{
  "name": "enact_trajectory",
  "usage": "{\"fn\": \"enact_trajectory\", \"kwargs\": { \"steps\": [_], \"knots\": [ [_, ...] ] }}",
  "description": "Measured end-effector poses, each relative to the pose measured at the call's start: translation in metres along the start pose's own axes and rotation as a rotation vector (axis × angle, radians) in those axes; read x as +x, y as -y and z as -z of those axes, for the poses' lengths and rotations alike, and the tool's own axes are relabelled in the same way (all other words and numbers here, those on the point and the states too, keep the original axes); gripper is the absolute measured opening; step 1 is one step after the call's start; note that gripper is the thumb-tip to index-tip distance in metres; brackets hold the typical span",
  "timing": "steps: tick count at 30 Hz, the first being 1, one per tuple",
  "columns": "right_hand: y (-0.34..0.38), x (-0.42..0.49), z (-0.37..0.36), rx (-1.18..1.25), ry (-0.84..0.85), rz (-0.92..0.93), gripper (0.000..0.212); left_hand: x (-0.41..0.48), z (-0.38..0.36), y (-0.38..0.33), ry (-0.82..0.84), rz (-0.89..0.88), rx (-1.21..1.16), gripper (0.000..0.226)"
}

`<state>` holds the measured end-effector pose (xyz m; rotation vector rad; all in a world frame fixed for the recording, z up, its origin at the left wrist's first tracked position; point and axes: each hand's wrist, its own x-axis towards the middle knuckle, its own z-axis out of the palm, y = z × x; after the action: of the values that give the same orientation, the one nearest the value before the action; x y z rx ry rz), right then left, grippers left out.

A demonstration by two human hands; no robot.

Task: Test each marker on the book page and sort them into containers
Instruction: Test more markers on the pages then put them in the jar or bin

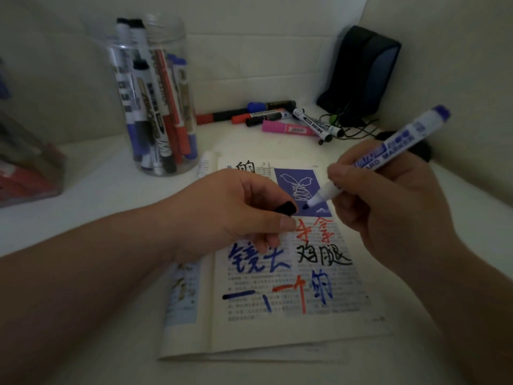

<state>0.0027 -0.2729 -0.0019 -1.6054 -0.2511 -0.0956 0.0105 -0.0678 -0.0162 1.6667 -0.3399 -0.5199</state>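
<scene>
My right hand (388,207) has its fingers curled round a blue-and-white marker (388,151), gripping it low on the barrel. The tip slants down and left over the blue picture near the top of the right page of the book (277,329). Whether the tip touches the paper I cannot tell. My left hand (236,212) is just beside it, thumb and forefinger pinching a dark cap (286,208), the other fingers tucked under. Cap and tip are close but apart.

The book lies open in the middle of the white surface (111,190). My left forearm covers much of its left page, and blue, red and black scribbles fill the right one. Bare surface lies to the book's left and right, with a strip between its top edge and the things at the back.

Toward the back left a clear jar (169,31) packed with upright markers stands near the book's top left corner. Loose markers (277,118) lie heaped along the back edge, a cord (352,129) tangled beside them, and a dark pouch (363,70) stands in the back right corner. A see-through bin (27,173) at the left edge is cut off and blurred; I make out only red shapes inside. A dark object (423,152) behind my right hand is mostly hidden.
</scene>
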Motion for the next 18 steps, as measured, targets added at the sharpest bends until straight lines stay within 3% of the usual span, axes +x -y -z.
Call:
{"fn": "enact_trajectory", "kwargs": {
  "steps": [8,12,16,18],
  "knots": [
    [-0.013,0.001,0.002,-0.001,0.153,0.022,0.009,0.0,0.0,-0.002,0.035,-0.038,0.067,0.026],
    [-0.014,0.0,0.005,-0.023,0.249,0.011,0.022,0.0,0.001,0.001,0.042,-0.053,-0.01,0.024],
    [-0.009,0.002,0.012,0.149,0.325,-0.081,0.029,0.003,0.004,0.005,0.014,-0.068,-0.162,0.022],
    [-0.006,0.004,0.018,0.256,0.263,-0.163,0.031,0.005,0.005,0.007,0.003,-0.067,-0.24,0.017]
  ]
}}
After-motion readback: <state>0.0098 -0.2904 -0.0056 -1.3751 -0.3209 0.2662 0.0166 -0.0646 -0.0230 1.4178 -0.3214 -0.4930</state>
